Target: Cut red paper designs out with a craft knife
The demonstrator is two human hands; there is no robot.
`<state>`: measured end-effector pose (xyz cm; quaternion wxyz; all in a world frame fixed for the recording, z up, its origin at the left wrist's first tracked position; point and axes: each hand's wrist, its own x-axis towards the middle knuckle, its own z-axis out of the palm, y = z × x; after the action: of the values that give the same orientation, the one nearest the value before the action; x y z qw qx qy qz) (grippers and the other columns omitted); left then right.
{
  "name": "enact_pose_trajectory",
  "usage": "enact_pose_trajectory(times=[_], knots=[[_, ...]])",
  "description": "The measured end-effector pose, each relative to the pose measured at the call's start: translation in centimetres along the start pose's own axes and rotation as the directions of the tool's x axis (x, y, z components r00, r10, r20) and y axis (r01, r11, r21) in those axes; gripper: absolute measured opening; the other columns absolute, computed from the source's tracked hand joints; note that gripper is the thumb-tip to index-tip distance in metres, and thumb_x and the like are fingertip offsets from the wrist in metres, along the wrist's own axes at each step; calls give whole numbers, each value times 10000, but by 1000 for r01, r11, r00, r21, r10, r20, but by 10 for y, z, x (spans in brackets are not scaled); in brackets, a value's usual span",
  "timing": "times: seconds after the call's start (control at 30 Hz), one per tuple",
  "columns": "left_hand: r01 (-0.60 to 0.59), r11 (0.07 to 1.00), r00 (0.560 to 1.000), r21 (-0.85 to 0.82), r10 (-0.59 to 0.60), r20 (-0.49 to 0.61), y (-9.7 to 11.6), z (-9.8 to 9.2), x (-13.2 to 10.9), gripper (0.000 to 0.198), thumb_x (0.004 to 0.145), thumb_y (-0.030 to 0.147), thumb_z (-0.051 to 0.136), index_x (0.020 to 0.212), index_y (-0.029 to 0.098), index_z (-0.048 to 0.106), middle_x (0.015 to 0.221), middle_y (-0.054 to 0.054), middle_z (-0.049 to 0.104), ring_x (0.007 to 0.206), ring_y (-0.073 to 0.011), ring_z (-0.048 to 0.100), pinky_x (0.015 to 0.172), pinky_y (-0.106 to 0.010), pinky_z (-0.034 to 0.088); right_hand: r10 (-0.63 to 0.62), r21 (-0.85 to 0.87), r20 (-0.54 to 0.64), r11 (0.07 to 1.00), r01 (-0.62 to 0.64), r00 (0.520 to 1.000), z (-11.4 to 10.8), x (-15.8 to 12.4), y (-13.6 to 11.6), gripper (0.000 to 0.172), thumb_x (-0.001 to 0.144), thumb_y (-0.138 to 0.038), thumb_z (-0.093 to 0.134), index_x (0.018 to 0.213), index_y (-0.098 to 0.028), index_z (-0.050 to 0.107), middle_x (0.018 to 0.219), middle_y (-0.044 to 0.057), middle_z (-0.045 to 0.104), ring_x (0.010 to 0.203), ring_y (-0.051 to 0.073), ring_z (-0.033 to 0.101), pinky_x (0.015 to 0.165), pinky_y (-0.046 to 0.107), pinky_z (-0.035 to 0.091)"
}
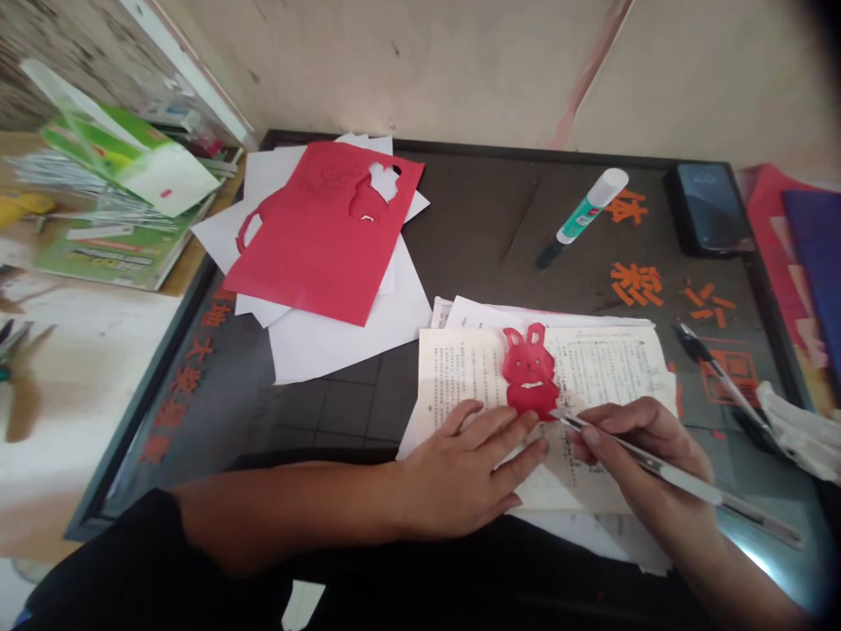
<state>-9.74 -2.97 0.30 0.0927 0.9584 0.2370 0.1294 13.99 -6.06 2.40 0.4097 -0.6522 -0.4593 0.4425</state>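
A red paper rabbit cutout (pixel 531 372) lies on the printed pages of an open book (pixel 460 368). My left hand (pixel 469 469) rests flat on the book with its fingers spread, fingertips at the rabbit's lower edge. Between the fingers of my right hand (pixel 647 456) is a slim craft knife (pixel 683 478), its handle slanting down to the right. The blade tip meets the lower right edge of the rabbit. Part of the rabbit's bottom is hidden by my left fingers.
A red paper sheet (pixel 315 254) with cut-out holes lies on white sheets (pixel 342 350) at the left. A glue stick (pixel 582 219) stands behind the book. A phone (pixel 710 206), a pen (pixel 719 372) and white crumpled material (pixel 798 429) are at the right. Green booklets (pixel 105 254) lie far left.
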Motion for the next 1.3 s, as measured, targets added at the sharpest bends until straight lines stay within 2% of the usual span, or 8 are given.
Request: enact_pose_trajectory(times=[0.07,0.13,0.23,0.37,0.5,0.6,0.73,1.3], knots=[[-9,1000,994,12,10,-110,-7,-5,1,403,997,337,473,1342,148,559,1415,-88,554,1329,-265,425,1140,-479,259,41,-101,-11,994,-42,999,4,-3,-5,179,812,-363,726,863,-245,603,739,-2,726,621,151,689,575,247,567],[-84,996,987,41,89,-134,-18,-9,5,339,993,282,480,1262,128,617,1354,-83,605,1361,-255,406,1182,-476,210,63,-249,-72,965,-79,995,6,-5,-8,176,830,-395,686,889,-236,637,697,4,720,614,159,683,569,250,554],[-204,978,979,44,203,32,-32,-11,10,408,1016,385,442,1287,126,603,1416,-95,552,1410,-266,358,1207,-491,160,12,-397,-89,917,-47,996,7,-8,-9,182,808,-405,680,844,-229,654,656,-3,709,549,150,654,506,236,520],[-163,986,972,-11,163,167,-33,-5,10,561,1011,504,399,1397,111,503,1493,-126,459,1409,-299,351,1193,-524,159,-27,-466,-100,884,-24,995,8,-14,-7,163,844,-369,636,931,-232,654,741,3,745,579,153,676,501,232,517],[-131,991,981,-22,133,141,-28,-1,6,547,1021,488,376,1426,134,477,1490,-101,467,1339,-286,411,1174,-500,169,-133,-493,-20,864,106,991,10,-14,0,107,876,-314,624,944,-235,644,752,-3,744,595,148,691,530,225,539],[-137,990,982,-30,139,129,-28,0,5,555,1022,480,368,1443,129,457,1496,-91,460,1335,-285,396,1164,-489,168,-270,-506,53,823,259,961,11,-10,8,62,881,-252,612,936,-234,635,809,-1,748,635,144,703,589,227,562],[-124,991,983,-44,129,128,-30,1,6,560,1021,478,365,1424,106,481,1494,-91,463,1331,-284,389,1156,-471,174,-353,-530,104,771,352,930,13,-8,15,80,885,-213,602,960,-236,619,869,14,746,698,161,719,620,243,575],[-84,995,980,-52,92,175,-28,-3,8,593,1016,480,358,1474,106,405,1577,-95,338,1381,-286,353,1155,-465,205,-271,-564,66,784,260,960,20,-10,7,91,888,-260,602,953,-243,664,915,20,759,760,188,736,692,284,597]])
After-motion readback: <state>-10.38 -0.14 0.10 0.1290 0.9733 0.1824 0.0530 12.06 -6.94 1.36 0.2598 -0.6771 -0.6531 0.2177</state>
